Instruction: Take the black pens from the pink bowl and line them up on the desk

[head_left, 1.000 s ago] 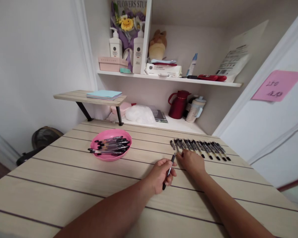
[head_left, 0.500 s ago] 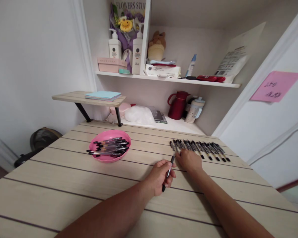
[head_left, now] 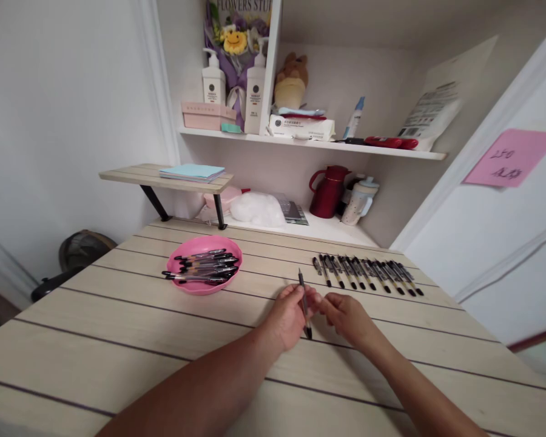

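My left hand (head_left: 292, 315) is closed around a pen (head_left: 305, 303), whose bare tip points away from me and whose dark end points toward me. Just to the right is my right hand (head_left: 348, 312), its thumb and forefinger pressed together by the left fingertips; whatever is between them, if anything, is hidden. Beyond it, several black-ended pens (head_left: 355, 273) lie side by side in a row. A short dark pen cap (head_left: 317, 265) lies at the row's left end. On the left, a pink bowl (head_left: 188, 288) holds a pile of similar pens (head_left: 209, 266).
A small raised shelf (head_left: 131, 175) on black legs carries a stack of blue paper (head_left: 192, 172). Behind the table (head_left: 164, 340) stand a red jug (head_left: 330, 191) and a pale bottle (head_left: 360, 200). A white shelf (head_left: 373, 147) crosses above.
My right hand has drawn back from the pen row toward me, beside the left hand. The pen in my left hand has turned, its tip now leaning slightly left.
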Tool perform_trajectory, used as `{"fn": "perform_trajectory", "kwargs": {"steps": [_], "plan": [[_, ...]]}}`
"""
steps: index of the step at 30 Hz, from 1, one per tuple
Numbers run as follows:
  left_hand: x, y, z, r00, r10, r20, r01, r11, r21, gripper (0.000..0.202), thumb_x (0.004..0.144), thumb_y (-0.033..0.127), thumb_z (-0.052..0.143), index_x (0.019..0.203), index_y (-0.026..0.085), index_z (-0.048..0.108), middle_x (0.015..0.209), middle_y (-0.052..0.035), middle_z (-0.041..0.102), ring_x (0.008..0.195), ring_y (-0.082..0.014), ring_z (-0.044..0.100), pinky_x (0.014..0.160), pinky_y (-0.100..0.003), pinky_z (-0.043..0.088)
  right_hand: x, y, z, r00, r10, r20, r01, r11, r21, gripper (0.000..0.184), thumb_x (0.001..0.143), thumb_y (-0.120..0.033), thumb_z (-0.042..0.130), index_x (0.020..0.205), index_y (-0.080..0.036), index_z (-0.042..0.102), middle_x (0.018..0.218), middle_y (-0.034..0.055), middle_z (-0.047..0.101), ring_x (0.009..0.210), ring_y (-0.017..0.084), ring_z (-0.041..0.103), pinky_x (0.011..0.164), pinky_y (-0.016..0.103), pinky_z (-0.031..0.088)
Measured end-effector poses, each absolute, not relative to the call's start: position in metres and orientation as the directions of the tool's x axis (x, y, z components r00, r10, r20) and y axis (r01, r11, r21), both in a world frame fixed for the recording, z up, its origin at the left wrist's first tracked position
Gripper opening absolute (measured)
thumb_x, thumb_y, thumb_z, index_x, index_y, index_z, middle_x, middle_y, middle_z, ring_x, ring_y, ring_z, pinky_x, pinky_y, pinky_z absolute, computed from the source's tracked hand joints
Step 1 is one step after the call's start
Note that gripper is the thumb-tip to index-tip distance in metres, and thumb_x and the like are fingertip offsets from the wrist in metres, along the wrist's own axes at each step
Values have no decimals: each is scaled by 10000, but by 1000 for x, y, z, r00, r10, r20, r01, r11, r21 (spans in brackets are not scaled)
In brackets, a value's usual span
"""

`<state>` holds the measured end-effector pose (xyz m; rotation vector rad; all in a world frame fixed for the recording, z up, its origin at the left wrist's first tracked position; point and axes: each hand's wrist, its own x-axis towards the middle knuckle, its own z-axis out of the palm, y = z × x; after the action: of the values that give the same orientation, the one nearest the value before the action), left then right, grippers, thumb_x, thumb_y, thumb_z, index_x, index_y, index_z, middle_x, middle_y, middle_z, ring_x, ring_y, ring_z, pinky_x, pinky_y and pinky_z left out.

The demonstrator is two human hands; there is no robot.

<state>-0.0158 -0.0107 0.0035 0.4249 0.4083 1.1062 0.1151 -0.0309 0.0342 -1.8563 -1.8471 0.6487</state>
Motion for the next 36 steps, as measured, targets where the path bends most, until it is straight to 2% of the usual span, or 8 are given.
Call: {"fn": "perform_trajectory", "kwargs": {"steps": [3, 5, 10, 12, 16, 23, 27, 36], "plan": [[-17, -10, 3, 364, 923, -125, -770, 374, 517, 168, 705, 247, 633, 812, 151, 545, 852, -65, 612, 829, -159, 590, 773, -288, 429, 101, -46, 30, -69, 996, 56, 803, 89, -589, 263, 746, -422, 466, 639, -194, 541, 600, 1, 613, 551, 133, 527, 525, 222, 343], [-18, -9, 4, 359, 924, -130, -776, 373, 509, 170, 714, 259, 624, 820, 155, 541, 884, -74, 612, 853, -169, 590, 786, -299, 425, 93, -52, 26, -88, 993, 81, 785, 119, -607, 182, 739, -352, 477, 678, -195, 545, 654, 10, 632, 588, 142, 540, 556, 227, 358], [-18, -7, 5, 326, 935, -142, -785, 352, 510, 217, 703, 295, 632, 849, 168, 534, 905, -79, 608, 888, -172, 582, 815, -296, 413, 90, -45, 23, -65, 990, 124, 754, 130, -644, 207, 765, -293, 411, 691, -184, 571, 665, 20, 638, 604, 144, 550, 564, 225, 370], [-18, -6, 4, 334, 928, -167, -774, 371, 514, 261, 692, 334, 636, 878, 179, 538, 923, -83, 605, 913, -176, 571, 830, -303, 407, 97, -33, 24, -1, 991, 131, 807, 79, -586, 222, 761, -289, 414, 701, -180, 598, 679, 31, 649, 624, 147, 564, 573, 224, 369], [-20, -6, 4, 374, 908, -187, -735, 413, 537, 308, 678, 369, 637, 912, 186, 555, 976, -94, 597, 949, -188, 546, 850, -333, 386, 113, -4, 26, 132, 975, 176, 931, -61, -361, 213, 740, -282, 450, 671, -177, 622, 685, 59, 659, 633, 149, 579, 574, 221, 353], [-22, -8, 6, 385, 909, -158, -721, 404, 564, 281, 664, 342, 645, 881, 175, 578, 922, -77, 599, 873, -178, 549, 804, -335, 393, 120, 28, 17, 176, 971, 163, 980, -157, -124, 229, 790, -217, 423, 767, -130, 633, 796, 131, 671, 761, 185, 616, 635, 240, 384], [-21, -7, 6, 391, 907, -155, -713, 405, 572, 283, 660, 346, 652, 869, 168, 584, 911, -80, 603, 854, -174, 555, 792, -330, 397, 119, 33, 16, 172, 977, 129, 984, -165, -69, 208, 793, -205, 446, 847, -112, 624, 868, 157, 659, 814, 198, 619, 687, 258, 403], [-21, -7, 6, 403, 904, -145, -698, 406, 589, 273, 673, 340, 645, 874, 166, 583, 908, -83, 608, 852, -177, 564, 783, -328, 406, 118, 38, 21, 201, 973, 113, 978, -192, -82, 214, 809, -222, 422, 873, -129, 604, 883, 144, 660, 832, 196, 619, 688, 259, 409]]}}
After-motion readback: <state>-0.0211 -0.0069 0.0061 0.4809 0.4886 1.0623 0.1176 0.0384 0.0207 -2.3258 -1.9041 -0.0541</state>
